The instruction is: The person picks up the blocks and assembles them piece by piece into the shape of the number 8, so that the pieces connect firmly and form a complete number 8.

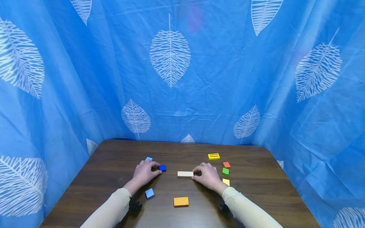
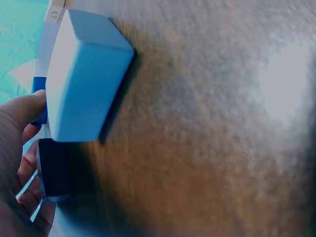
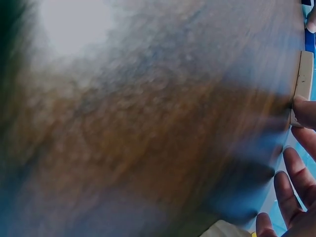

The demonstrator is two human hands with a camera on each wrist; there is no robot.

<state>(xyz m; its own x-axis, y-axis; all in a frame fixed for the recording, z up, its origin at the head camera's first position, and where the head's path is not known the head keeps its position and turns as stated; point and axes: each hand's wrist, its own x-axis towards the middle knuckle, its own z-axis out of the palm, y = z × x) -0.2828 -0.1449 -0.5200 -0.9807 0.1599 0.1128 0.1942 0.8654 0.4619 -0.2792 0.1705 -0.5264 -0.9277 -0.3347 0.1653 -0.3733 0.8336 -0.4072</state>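
Note:
My left hand (image 1: 144, 172) pinches a small dark blue block (image 1: 162, 168) between thumb and forefinger. In the left wrist view the thumb lies over that block (image 2: 38, 116), and a dark block-like thing (image 2: 53, 170) sits by the other fingers. Across from it, my right hand (image 1: 209, 175) pinches the right end of a long pale wooden block (image 1: 184, 174). The right wrist view shows the thumb on this pale block (image 3: 303, 79), other fingers spread below. A gap of bare wood separates the two held blocks. Close to my left wrist lies a lighter blue block (image 1: 149, 193).
A light blue block (image 1: 149, 159) peeks out beyond my left hand. Right of my right hand lie red (image 1: 226, 165), green (image 1: 225, 171) and pale yellow (image 1: 226, 182) blocks, with a red-striped yellow block (image 1: 213, 156) farther back. An orange block (image 1: 181, 202) lies at the front of the brown table (image 1: 256, 196).

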